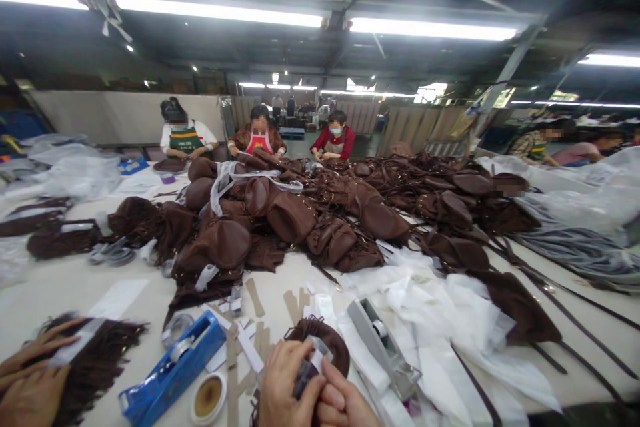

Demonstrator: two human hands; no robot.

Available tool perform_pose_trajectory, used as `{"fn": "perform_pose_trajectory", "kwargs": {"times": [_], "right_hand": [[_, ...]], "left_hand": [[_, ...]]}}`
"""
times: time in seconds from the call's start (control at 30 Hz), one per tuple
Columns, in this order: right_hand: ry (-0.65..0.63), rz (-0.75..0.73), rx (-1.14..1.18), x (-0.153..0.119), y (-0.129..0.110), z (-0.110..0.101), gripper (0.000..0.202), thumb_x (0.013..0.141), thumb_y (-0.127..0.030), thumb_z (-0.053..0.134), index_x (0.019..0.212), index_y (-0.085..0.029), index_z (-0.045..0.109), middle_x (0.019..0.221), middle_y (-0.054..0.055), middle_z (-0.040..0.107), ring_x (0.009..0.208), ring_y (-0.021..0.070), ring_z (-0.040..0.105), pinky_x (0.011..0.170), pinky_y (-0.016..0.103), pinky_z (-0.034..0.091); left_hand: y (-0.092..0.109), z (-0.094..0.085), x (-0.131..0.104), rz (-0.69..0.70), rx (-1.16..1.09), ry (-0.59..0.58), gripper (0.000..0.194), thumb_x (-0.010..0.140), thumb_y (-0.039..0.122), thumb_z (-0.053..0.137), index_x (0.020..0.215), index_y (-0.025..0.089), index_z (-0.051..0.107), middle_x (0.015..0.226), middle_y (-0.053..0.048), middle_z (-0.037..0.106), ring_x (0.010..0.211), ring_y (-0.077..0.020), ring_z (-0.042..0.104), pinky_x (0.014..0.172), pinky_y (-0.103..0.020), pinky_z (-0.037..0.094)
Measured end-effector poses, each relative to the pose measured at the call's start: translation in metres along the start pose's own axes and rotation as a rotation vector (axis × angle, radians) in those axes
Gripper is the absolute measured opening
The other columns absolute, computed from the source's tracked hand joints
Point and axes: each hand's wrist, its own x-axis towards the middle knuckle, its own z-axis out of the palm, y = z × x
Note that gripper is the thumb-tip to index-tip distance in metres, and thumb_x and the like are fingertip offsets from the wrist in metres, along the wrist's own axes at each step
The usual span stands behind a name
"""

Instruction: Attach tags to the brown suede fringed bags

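At the bottom centre my left hand (285,380) is closed around a dark brown part of a small bag (336,341), partly covered by a clear plastic wrap (320,348). Close against it, my right hand (347,397) has its thumb and fingers pinched on that same wrapped part. The bag's rounded brown body shows just beyond my fingers; its lower portion is hidden. To the left lies a blue tape dispenser (175,370), with a small round tub of amber stuff (208,397) beside it. A grey tape dispenser (383,347) stands to the right.
Brown bags (290,217) are heaped across the table. White wrapping sheets (435,307) spread at right, near long dark straps (580,307). Cardboard strips (255,297) lie ahead. A co-worker's hands (35,373) rest on fringed brown material at far left. Several people sit opposite.
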Motion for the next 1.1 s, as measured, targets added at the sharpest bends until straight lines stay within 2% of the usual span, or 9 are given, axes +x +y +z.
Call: {"fn": "perform_pose_trajectory", "kwargs": {"times": [0.3, 0.47, 0.6, 0.67, 0.77, 0.87, 0.97, 1.03, 1.1], "right_hand": [[-0.129, -0.026, 0.013, 0.004, -0.003, -0.005, 0.069, 0.086, -0.051, 0.060, 0.040, -0.020, 0.019, 0.023, -0.011, 0.025, 0.023, 0.0005, 0.008, 0.025, 0.011, 0.011], [-0.070, -0.102, -0.031, -0.002, -0.004, 0.001, 0.069, 0.088, -0.064, 0.045, 0.038, -0.020, 0.026, 0.024, -0.010, 0.026, 0.023, 0.0017, 0.013, 0.027, 0.013, 0.014], [-0.023, -0.124, -0.013, -0.003, -0.004, 0.000, 0.067, 0.082, -0.056, 0.062, 0.040, -0.020, 0.024, 0.025, -0.011, 0.029, 0.024, 0.0003, 0.013, 0.027, 0.012, 0.014], [-0.058, -0.110, 0.026, -0.002, -0.004, -0.002, 0.069, 0.082, -0.051, 0.066, 0.040, -0.020, 0.019, 0.025, -0.012, 0.028, 0.025, -0.0004, 0.011, 0.027, 0.012, 0.013], [-0.142, -0.059, 0.067, -0.004, -0.007, -0.006, 0.072, 0.082, -0.050, 0.066, 0.041, -0.020, 0.015, 0.025, -0.012, 0.023, 0.024, -0.0003, 0.009, 0.026, 0.012, 0.014], [-0.148, -0.056, 0.116, -0.010, -0.011, -0.003, 0.071, 0.071, -0.046, 0.078, 0.042, -0.020, 0.020, 0.029, -0.014, 0.025, 0.026, -0.0014, 0.011, 0.027, 0.010, 0.015], [-0.026, -0.106, 0.130, -0.018, -0.018, 0.008, 0.054, 0.061, -0.040, 0.087, 0.050, -0.017, 0.039, 0.034, -0.016, 0.029, 0.030, -0.0016, 0.012, 0.028, 0.009, 0.015], [0.043, -0.128, 0.082, -0.023, -0.027, 0.018, 0.045, 0.060, -0.038, 0.088, 0.059, -0.016, 0.049, 0.035, -0.017, 0.029, 0.032, -0.0010, 0.012, 0.029, 0.009, 0.013], [0.071, -0.143, 0.019, -0.026, -0.037, 0.029, 0.042, 0.060, -0.038, 0.088, 0.066, -0.016, 0.054, 0.035, -0.017, 0.029, 0.033, -0.0007, 0.012, 0.030, 0.009, 0.013]], "left_hand": [[0.012, -0.006, 0.006, -0.021, -0.161, -0.099, 0.024, 0.088, 0.019, 0.053, 0.108, 0.023, 0.067, 0.102, -0.008, 0.062, 0.093, -0.0184, 0.064, 0.082, -0.028, 0.056], [0.018, -0.012, 0.010, -0.008, -0.186, -0.142, 0.025, 0.091, 0.020, 0.047, 0.107, 0.022, 0.066, 0.102, -0.009, 0.059, 0.092, -0.0173, 0.063, 0.081, -0.025, 0.054], [0.021, -0.013, 0.013, -0.012, -0.175, -0.246, 0.030, 0.092, 0.024, 0.044, 0.111, 0.024, 0.067, 0.104, -0.009, 0.057, 0.093, -0.0184, 0.061, 0.082, -0.027, 0.053], [0.024, -0.014, 0.014, -0.074, -0.239, -0.276, 0.028, 0.092, 0.028, 0.045, 0.105, 0.025, 0.070, 0.104, -0.009, 0.057, 0.095, -0.0191, 0.060, 0.085, -0.028, 0.051], [0.026, -0.017, 0.016, -0.261, -0.519, -0.296, 0.024, 0.088, 0.037, 0.055, 0.086, 0.023, 0.075, 0.109, -0.008, 0.058, 0.102, -0.0209, 0.059, 0.094, -0.031, 0.047], [0.024, -0.030, 0.023, -0.529, -0.780, -0.178, 0.029, 0.081, 0.046, 0.062, 0.097, 0.024, 0.072, 0.117, -0.006, 0.062, 0.110, -0.0238, 0.058, 0.098, -0.034, 0.045], [0.015, -0.053, 0.029, -0.678, -0.741, -0.108, 0.038, 0.081, 0.049, 0.059, 0.108, 0.024, 0.066, 0.114, -0.005, 0.066, 0.111, -0.0239, 0.058, 0.098, -0.034, 0.045], [0.007, -0.068, 0.026, -0.667, -0.646, -0.216, 0.036, 0.082, 0.047, 0.056, 0.106, 0.023, 0.067, 0.111, -0.005, 0.068, 0.109, -0.0238, 0.059, 0.097, -0.035, 0.046], [-0.002, -0.077, 0.014, -0.634, -0.548, -0.380, 0.036, 0.078, 0.040, 0.060, 0.108, 0.023, 0.066, 0.114, -0.005, 0.068, 0.111, -0.0245, 0.059, 0.100, -0.038, 0.044]]}}
